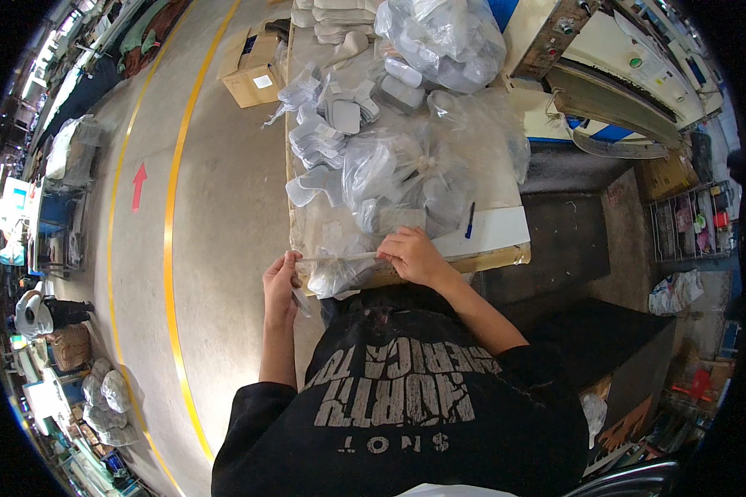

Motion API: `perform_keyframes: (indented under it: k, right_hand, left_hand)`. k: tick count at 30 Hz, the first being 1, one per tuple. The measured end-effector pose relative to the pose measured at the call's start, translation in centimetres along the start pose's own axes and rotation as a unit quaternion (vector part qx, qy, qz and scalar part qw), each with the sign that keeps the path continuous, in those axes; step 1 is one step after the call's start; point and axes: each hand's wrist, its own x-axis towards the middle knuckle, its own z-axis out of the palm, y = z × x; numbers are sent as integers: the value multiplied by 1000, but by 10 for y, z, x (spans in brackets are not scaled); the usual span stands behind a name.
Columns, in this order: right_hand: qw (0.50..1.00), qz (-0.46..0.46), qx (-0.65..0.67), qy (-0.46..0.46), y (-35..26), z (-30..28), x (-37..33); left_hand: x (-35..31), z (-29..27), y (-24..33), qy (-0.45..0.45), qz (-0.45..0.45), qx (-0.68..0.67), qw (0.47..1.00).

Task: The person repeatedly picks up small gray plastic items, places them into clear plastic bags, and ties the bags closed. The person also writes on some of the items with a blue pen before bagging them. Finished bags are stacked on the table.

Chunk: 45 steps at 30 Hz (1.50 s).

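Note:
My left hand [282,280] pinches one end of a thin pale strip [340,258] at the table's near left corner. My right hand [412,255] holds the other end, its fingers pressed together. The strip is drawn nearly straight across a small clear plastic bag [337,277] at the near edge, close to my body. Whether it is a separate tie or part of that bag, I cannot tell. Beyond my hands lies a larger knotted clear bag [381,178] with grey pieces in it.
Loose stacks of flat grey pieces [319,141] and a big filled bag [448,41] cover the far table. A blue pen [470,221] lies on a white sheet [501,232] to the right. A cardboard box [253,70] stands left; machinery [613,83] is at far right.

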Motion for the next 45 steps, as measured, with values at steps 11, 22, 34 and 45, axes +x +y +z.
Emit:
perform_keyframes:
  k: [11,22,34,45]
  right_hand:
    - [990,-39,133,40,-59,5,31]
    - [975,83,175,111,-44,28,14]
    - [962,165,189,108,-41,45,13]
    - [968,208,125,69,-40,58,16]
  left_hand:
    - [-43,65,32,-165,219,372,887]
    - [-39,64,5,-68,248,269,928]
    - [-35,68,-14,-70,107,39,991]
    - [-38,91,-5,30,59,15,998]
